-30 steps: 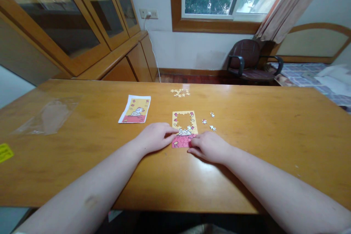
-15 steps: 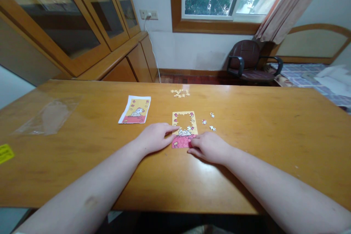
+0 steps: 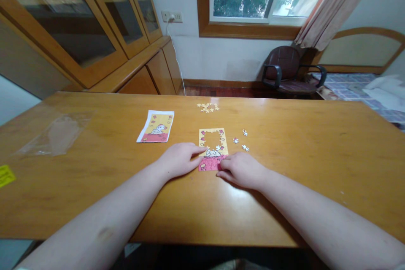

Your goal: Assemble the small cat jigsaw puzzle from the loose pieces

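Observation:
A partly assembled jigsaw puzzle (image 3: pixel 212 163) lies flat on the table, pink at the bottom with a yellow border and a white animal figure. A gap shows bare wood in its upper middle. My left hand (image 3: pixel 181 160) rests at its left edge, index finger stretched onto the puzzle and thumb apart. At the lower right corner, my right hand (image 3: pixel 242 169) has its fingers curled together and pressed on the pink part; its fingertips are partly hidden. Three loose pieces lie to the right, among them a white puzzle piece (image 3: pixel 245 148).
Beyond the puzzle lies a pile of yellowish puzzle pieces (image 3: pixel 208 108). A reference picture (image 3: pixel 158 128) on paper is at the left, and a clear plastic bag (image 3: pixel 60 135) farther left. A yellow label (image 3: pixel 6 176) sits at the table's left side. Past the table stands an office chair (image 3: pixel 284 69).
My left hand's index finger has shifted very slightly on the puzzle. The right hand, the puzzle and the loose pieces look the same.

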The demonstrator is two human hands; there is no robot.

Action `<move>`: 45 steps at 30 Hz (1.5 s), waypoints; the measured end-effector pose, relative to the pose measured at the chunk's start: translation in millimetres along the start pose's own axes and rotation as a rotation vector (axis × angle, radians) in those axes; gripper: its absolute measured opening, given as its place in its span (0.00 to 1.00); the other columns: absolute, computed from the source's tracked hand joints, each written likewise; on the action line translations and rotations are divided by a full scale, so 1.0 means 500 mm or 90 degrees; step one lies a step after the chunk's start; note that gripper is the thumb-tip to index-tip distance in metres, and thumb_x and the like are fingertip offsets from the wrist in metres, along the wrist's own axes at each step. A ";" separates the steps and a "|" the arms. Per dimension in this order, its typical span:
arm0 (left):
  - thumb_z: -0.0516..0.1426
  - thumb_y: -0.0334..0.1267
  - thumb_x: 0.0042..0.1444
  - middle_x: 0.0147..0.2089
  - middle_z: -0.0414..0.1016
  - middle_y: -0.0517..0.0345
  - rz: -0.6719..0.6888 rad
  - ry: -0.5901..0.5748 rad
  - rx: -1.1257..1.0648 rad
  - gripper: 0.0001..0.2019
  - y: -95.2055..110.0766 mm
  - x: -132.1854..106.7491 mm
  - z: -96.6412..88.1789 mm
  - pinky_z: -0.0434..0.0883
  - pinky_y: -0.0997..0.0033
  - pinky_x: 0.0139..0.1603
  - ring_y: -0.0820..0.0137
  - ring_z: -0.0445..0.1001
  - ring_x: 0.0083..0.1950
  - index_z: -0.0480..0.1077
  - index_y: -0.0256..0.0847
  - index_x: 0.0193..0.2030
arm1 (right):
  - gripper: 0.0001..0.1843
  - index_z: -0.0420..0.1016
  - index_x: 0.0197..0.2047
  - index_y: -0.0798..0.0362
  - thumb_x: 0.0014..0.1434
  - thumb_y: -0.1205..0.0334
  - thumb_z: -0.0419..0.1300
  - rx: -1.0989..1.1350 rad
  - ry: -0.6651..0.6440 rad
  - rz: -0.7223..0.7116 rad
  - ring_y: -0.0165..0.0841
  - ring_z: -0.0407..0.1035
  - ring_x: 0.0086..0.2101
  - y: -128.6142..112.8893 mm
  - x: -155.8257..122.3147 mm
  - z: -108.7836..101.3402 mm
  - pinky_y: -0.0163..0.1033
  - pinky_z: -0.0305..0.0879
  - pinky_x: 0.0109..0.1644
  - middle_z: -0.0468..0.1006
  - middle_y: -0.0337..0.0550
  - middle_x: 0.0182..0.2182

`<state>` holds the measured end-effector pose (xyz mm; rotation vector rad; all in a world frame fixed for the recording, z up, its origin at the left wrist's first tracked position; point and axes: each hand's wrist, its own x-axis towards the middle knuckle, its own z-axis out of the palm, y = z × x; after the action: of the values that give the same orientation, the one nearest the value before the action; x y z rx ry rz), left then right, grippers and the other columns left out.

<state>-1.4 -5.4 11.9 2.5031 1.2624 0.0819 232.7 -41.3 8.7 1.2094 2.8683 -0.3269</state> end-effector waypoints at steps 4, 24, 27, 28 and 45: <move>0.49 0.45 0.59 0.46 0.77 0.56 0.011 -0.001 -0.014 0.18 0.007 0.000 -0.007 0.68 0.67 0.42 0.64 0.74 0.45 0.70 0.51 0.55 | 0.19 0.74 0.34 0.52 0.63 0.50 0.48 0.004 -0.001 -0.001 0.32 0.70 0.29 -0.001 -0.001 -0.001 0.36 0.51 0.31 0.78 0.42 0.31; 0.49 0.47 0.59 0.46 0.78 0.56 -0.008 0.004 -0.015 0.18 0.016 0.002 -0.002 0.68 0.66 0.43 0.63 0.74 0.45 0.72 0.50 0.52 | 0.19 0.74 0.36 0.52 0.64 0.50 0.48 0.006 -0.018 0.006 0.32 0.70 0.30 -0.003 0.000 -0.007 0.35 0.54 0.33 0.78 0.45 0.33; 0.49 0.47 0.59 0.47 0.78 0.56 -0.008 0.005 -0.007 0.18 0.015 0.002 -0.002 0.68 0.67 0.42 0.63 0.74 0.45 0.71 0.50 0.52 | 0.19 0.74 0.36 0.53 0.64 0.50 0.48 0.003 -0.017 0.006 0.32 0.70 0.30 -0.006 0.000 -0.005 0.35 0.54 0.33 0.78 0.45 0.33; 0.49 0.47 0.59 0.46 0.78 0.56 -0.008 0.004 -0.005 0.18 0.015 0.003 -0.001 0.68 0.67 0.42 0.64 0.74 0.45 0.71 0.50 0.52 | 0.19 0.74 0.36 0.53 0.64 0.50 0.48 -0.001 -0.014 0.004 0.32 0.70 0.30 -0.007 -0.001 -0.004 0.35 0.55 0.33 0.78 0.45 0.33; 0.50 0.47 0.59 0.47 0.77 0.55 -0.015 0.005 -0.025 0.18 0.014 0.002 -0.002 0.68 0.65 0.45 0.63 0.74 0.46 0.70 0.48 0.53 | 0.16 0.76 0.43 0.50 0.60 0.67 0.49 -0.024 0.019 0.240 0.33 0.71 0.36 0.147 -0.044 -0.078 0.35 0.60 0.38 0.76 0.46 0.41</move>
<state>4.6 -8.1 14.7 2.4565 1.2810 0.1086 303.1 0.6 34.9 1.7164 2.5749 -0.2439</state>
